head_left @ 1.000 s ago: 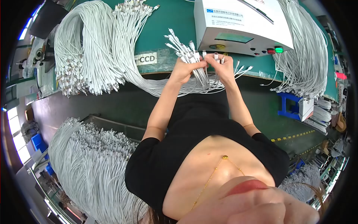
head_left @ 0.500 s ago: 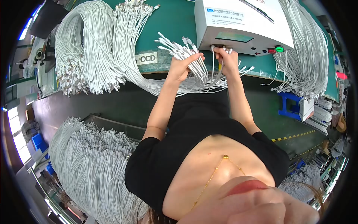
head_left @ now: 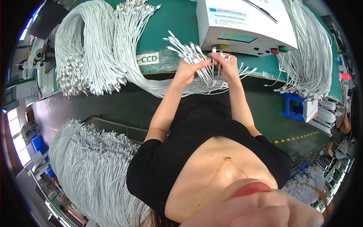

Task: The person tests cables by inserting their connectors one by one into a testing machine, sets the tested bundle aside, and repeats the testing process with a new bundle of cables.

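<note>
In the head view, the left hand (head_left: 186,70) is closed round a bunch of thin white cables with small plugs (head_left: 194,56); the right hand's (head_left: 228,67) fingers pinch a few more, near the white box-shaped machine (head_left: 245,26); they look light and bendy; best held just below the hard plugs.

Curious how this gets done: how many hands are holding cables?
2: the left hand holds a bunch of white cables; the right hand, beside it, holds a few more. The edges may hide others.
</note>
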`<action>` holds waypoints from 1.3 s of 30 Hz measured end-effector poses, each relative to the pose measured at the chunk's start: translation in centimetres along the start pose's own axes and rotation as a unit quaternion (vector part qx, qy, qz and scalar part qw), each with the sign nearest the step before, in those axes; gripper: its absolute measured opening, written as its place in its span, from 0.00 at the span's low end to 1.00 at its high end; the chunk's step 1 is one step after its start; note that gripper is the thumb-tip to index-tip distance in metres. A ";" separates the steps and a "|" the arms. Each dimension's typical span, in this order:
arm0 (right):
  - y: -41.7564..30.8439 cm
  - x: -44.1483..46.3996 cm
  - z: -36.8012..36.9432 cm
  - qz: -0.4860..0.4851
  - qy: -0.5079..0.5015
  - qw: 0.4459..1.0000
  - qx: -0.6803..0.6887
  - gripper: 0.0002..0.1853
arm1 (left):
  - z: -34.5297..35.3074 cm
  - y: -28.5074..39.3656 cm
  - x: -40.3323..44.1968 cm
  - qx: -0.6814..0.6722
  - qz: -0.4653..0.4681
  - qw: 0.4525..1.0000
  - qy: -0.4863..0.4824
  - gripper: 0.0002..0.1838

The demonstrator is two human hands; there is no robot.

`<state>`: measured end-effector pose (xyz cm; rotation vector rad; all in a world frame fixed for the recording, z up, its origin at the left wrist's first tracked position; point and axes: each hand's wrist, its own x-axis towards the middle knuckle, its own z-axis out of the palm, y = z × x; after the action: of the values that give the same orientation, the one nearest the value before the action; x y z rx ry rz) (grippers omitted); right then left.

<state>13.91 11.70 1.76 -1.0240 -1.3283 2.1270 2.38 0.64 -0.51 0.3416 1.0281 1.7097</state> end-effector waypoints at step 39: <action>-1.0 -0.9 1.9 -0.149 -0.031 0.974 -0.170 0.11 | 0.1 0.8 0.2 0.044 0.030 0.999 -0.010 0.07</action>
<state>12.94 10.43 3.47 -0.8200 -1.7968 1.7599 1.88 0.80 0.10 0.4496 1.0905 1.7147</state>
